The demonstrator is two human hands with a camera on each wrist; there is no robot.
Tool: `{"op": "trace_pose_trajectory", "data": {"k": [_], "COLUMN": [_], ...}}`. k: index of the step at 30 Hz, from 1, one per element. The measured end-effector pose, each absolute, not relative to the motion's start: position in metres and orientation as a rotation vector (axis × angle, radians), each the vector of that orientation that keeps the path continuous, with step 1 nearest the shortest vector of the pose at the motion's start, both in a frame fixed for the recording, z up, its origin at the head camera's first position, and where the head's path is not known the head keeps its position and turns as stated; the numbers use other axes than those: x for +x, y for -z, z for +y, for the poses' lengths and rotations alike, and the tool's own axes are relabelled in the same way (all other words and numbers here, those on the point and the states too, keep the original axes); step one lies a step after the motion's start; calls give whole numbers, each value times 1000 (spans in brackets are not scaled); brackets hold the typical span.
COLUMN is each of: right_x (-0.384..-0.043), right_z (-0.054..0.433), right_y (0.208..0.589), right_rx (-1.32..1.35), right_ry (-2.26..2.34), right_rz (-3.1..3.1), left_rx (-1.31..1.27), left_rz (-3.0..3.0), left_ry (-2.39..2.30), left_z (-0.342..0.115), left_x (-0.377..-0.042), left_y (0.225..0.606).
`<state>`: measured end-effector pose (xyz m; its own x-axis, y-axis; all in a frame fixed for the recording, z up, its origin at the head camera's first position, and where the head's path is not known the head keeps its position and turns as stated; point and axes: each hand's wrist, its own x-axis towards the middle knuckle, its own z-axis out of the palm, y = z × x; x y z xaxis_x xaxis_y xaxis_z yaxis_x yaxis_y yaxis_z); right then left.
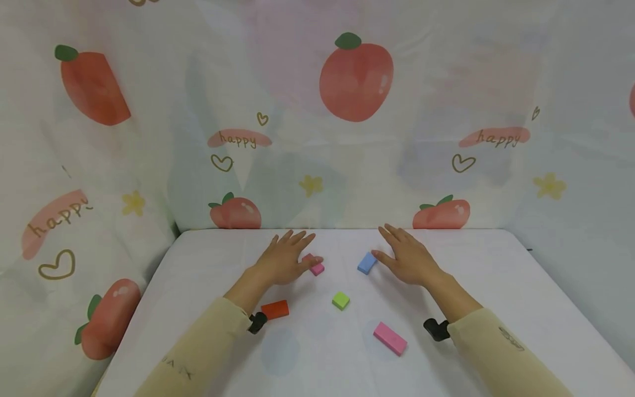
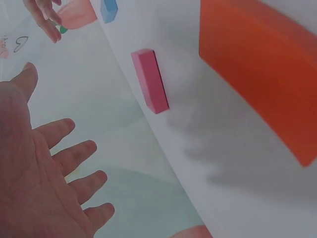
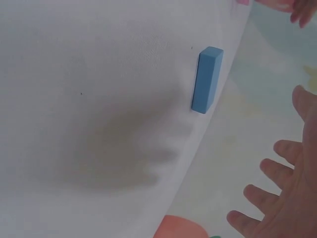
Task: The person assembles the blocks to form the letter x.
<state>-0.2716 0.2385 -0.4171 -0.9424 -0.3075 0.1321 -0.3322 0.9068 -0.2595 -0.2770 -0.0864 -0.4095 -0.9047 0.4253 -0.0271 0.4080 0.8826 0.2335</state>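
Note:
My left hand (image 1: 284,260) hovers above the white table with its fingers spread, holding nothing. Just under its thumb lies a small pink block (image 1: 317,269), partly covered in the head view; the left wrist view shows the same pink block (image 2: 150,81) whole. Opposite, my right hand (image 1: 409,256) is also raised with fingers apart and nothing in it. Near its thumb is a blue block (image 1: 367,263), which the right wrist view shows as a long blue bar (image 3: 207,80). Both hands appear apart from the blocks.
A green block (image 1: 340,300) sits between the forearms. An orange-red block (image 1: 275,310) lies by the left wrist, and a longer pink block (image 1: 390,338) is nearer the front right. Behind the table (image 1: 307,364) hangs a fruit-printed cloth (image 1: 347,165).

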Motion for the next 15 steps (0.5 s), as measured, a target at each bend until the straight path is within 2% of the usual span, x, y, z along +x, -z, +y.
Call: {"op": "trace_pose_trajectory", "data": {"k": [15], "right_x": [-254], "right_z": [240], "right_y": [424], "right_rx": [503], "right_ry": [-435], "right_rz": [-2984], "left_rx": [677], "left_rz": [2939], "left_ry": [-408], "left_z": [-76], "left_x": [-262], "left_y": [420]}}
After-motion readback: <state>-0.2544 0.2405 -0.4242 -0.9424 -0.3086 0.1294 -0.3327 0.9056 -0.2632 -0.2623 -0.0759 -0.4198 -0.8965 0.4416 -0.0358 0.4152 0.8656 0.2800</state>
